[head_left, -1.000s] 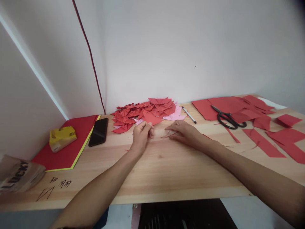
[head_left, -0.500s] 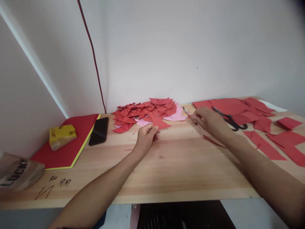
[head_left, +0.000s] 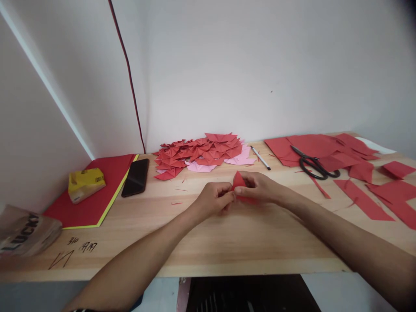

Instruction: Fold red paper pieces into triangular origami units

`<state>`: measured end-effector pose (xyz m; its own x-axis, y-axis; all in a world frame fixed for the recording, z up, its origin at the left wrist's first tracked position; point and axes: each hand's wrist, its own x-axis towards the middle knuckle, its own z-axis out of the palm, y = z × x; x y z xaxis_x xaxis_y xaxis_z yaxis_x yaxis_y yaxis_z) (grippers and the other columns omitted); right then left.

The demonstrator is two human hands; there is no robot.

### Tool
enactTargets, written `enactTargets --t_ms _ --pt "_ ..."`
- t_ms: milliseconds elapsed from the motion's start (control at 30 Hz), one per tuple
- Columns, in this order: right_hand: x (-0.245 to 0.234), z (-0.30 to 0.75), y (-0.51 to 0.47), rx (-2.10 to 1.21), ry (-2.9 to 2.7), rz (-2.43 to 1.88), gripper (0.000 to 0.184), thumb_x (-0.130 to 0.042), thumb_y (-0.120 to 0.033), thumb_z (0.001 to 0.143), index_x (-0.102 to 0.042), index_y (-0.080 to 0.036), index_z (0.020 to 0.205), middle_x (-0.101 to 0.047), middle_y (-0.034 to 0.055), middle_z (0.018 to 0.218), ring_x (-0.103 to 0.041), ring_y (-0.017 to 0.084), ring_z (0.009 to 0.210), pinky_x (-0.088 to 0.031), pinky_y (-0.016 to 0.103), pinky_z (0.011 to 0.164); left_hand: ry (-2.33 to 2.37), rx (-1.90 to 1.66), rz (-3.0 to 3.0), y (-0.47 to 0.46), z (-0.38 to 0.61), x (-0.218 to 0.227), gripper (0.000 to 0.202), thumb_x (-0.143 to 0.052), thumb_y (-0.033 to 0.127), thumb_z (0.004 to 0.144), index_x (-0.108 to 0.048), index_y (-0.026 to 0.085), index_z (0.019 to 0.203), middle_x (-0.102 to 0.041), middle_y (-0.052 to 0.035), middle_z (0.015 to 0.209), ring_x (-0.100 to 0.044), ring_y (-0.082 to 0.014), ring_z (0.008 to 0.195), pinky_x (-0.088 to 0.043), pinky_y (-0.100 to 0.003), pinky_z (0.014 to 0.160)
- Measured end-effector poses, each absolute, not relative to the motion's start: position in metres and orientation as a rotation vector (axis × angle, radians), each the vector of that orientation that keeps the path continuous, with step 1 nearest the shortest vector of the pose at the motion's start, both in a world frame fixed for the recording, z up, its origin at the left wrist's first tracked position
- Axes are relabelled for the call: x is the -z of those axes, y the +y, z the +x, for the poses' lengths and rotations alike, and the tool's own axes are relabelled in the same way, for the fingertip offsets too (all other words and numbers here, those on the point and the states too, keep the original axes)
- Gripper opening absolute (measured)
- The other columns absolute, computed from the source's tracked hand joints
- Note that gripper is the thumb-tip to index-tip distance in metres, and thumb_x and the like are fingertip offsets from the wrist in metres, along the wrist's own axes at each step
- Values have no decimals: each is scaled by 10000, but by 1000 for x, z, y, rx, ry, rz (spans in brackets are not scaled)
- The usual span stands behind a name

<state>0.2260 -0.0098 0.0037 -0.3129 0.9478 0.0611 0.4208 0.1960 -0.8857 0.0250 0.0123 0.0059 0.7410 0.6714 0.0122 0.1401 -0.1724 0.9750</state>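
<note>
Between my two hands, over the middle of the wooden table (head_left: 182,255), is a small piece of folded red paper (head_left: 239,181). My left hand (head_left: 214,197) pinches its left side, and my right hand (head_left: 260,188) grips it from the right. Fingers cover much of the paper, so its full shape is hidden. Behind my hands lies a heap of folded red paper pieces (head_left: 201,149), with some pink paper (head_left: 199,167) under it. A white pen (head_left: 260,157) rests just right of the heap.
Black-handled scissors (head_left: 314,167) lie on the right, among red sheets (head_left: 312,145) and a red paper strip (head_left: 363,200). To the left are a black phone (head_left: 135,177), a red folder (head_left: 107,197) with a yellow pack (head_left: 86,184) on it, and a bag marked LUCKY (head_left: 29,234).
The pen my right hand held has been put down by the wall. That hand has come left to the red paper. My left hand has moved right and nearer with the paper.
</note>
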Motion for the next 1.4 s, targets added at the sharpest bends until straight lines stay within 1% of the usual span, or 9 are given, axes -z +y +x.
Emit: enactTargets --t_ms 167,300,500,633,767,867,1133,1267,1400 --pt "5 224 -12 -1303 -1710 -1237 380 -676 -527 764 -527 -178 733 -512 -34 631 -405 86 545 -288 228 493 647 -487 1707 10 26 -5 214 -513 269 811 -493 173 621 -486 45 480 -423 -75 425 -336 -203 468" --pt "-1 224 -15 -1323 -1588 -1240 410 -696 -540 740 -511 -178 688 -484 -43 611 -400 86 553 -283 233 515 654 -576 1663 13 27 -2 227 -551 350 823 -524 170 688 -557 22 585 -474 -84 489 -360 -203 501" --pt "-11 224 -17 -1375 -1633 -1232 388 -608 -535 819 -519 -175 705 -451 -47 614 -363 86 552 -242 241 525 655 -712 1631 20 25 0 247 -556 391 831 -549 160 743 -494 33 644 -430 -85 560 -345 -207 546" --pt "-7 224 -15 -1231 -1820 -1202 382 -515 -524 886 -491 -183 716 -405 -44 642 -348 96 582 -254 248 545 653 -640 1754 19 25 -3 208 -542 328 824 -526 163 697 -486 33 631 -434 -97 582 -336 -215 562" --pt "1 221 -13 -1026 -1926 -1273 391 -461 -513 907 -495 -179 705 -413 -32 662 -367 106 614 -287 252 564 701 -635 1794 16 26 -4 203 -529 304 810 -503 169 660 -479 34 607 -438 -103 575 -333 -220 558" --pt "3 220 -11 -906 -1937 -1342 392 -458 -492 902 -442 -188 655 -368 -38 632 -344 107 606 -269 253 554 738 -651 1763 16 28 -2 204 -532 309 802 -510 168 656 -488 30 601 -448 -109 579 -341 -223 563" --pt "0 223 -9 -935 -1938 -1392 404 -472 -512 877 -442 -196 627 -376 -47 570 -327 96 543 -249 249 510 786 -774 1726 19 29 0 192 -554 303 789 -550 152 671 -505 23 635 -432 -103 608 -330 -220 582" --pt "-1 224 -9 -942 -1917 -1432 437 -482 -523 876 -416 -203 586 -436 -41 531 -323 89 498 -232 254 484 781 -802 1693 20 29 2 198 -567 319 795 -578 147 698 -524 18 645 -442 -101 603 -335 -216 575" --pt "-1 225 -9 -968 -1911 -1434 430 -473 -525 885 -448 -202 604 -468 -40 528 -332 89 485 -242 252 479 782 -822 1645 21 28 5 203 -590 330 793 -600 139 722 -555 5 662 -463 -104 609 -346 -215 571"
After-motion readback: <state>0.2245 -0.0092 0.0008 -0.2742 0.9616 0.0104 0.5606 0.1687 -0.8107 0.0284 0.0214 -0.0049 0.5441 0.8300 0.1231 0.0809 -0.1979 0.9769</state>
